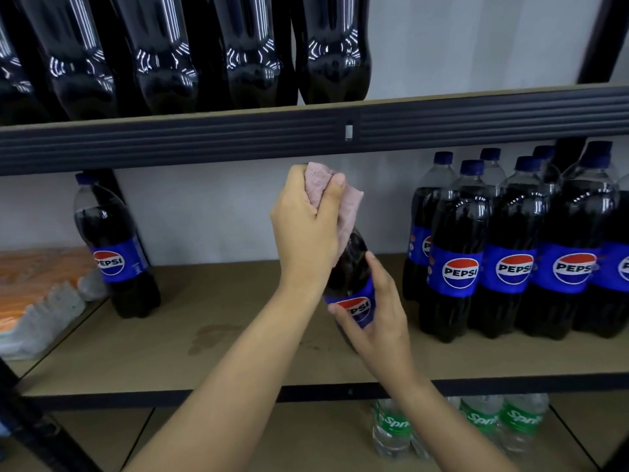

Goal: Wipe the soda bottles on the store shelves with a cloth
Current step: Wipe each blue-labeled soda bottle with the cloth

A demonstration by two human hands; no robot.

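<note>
So I've got my left hand [306,229] wrapped around the pink cloth [347,206], fingers curled tight, bunching it over the neck and cap of a Pepsi bottle [350,267] that's tilted above the middle shelf [204,335]. My right hand [377,321] grips the bottle lower down, thumb across the blue label and fingers curled behind it. A cluster of Pepsi bottles [510,250] stands just to the right, and one lone bottle [115,253] well off left.
</note>
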